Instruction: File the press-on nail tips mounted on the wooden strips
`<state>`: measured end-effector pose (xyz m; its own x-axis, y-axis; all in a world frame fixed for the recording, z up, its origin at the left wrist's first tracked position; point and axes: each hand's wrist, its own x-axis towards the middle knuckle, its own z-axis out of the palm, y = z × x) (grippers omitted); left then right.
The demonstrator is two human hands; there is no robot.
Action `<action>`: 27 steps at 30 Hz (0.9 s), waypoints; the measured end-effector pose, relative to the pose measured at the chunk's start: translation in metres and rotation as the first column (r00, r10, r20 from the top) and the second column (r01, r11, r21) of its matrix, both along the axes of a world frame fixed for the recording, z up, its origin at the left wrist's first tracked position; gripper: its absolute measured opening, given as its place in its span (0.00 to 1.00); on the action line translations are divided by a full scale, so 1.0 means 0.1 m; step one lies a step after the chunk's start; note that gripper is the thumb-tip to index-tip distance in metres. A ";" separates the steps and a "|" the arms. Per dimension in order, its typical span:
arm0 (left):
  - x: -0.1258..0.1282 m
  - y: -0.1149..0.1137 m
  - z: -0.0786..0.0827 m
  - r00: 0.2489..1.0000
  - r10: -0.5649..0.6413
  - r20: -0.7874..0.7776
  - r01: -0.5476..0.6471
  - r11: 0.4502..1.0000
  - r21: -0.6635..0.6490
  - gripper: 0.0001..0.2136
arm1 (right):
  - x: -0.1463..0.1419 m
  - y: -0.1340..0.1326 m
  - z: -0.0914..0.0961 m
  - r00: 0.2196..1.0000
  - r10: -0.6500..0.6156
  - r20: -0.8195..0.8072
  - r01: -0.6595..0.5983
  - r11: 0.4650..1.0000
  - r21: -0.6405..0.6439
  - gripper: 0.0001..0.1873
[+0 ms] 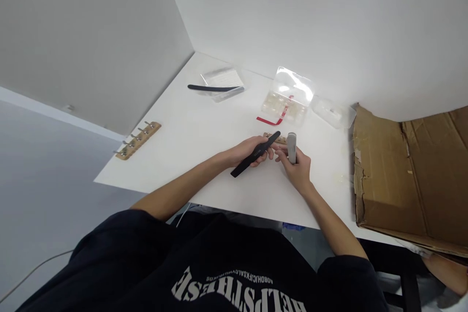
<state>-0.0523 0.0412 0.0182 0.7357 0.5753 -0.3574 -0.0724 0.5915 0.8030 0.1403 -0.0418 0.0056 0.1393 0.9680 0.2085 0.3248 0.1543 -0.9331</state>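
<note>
The left hand (pixel 245 151) has its fingers clasped around a black file (pixel 262 149) jutting toward two o'clock, the right hand's (pixel 299 169) fingers gripping a grey tool (pixel 291 147) pointing to twelve o'clock.

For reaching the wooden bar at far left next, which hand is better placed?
Probably the left hand: it's nearer the wooden bar, though holding a black tool. The right hand, holding a grey device, lies farther.
</note>
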 end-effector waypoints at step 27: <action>0.05 -0.16 0.04 0.990 -0.138 -0.015 0.137 0.962 0.236 0.25 | 0.08 0.09 -0.12 0.890 -0.141 0.433 -0.139 0.821 0.553 0.05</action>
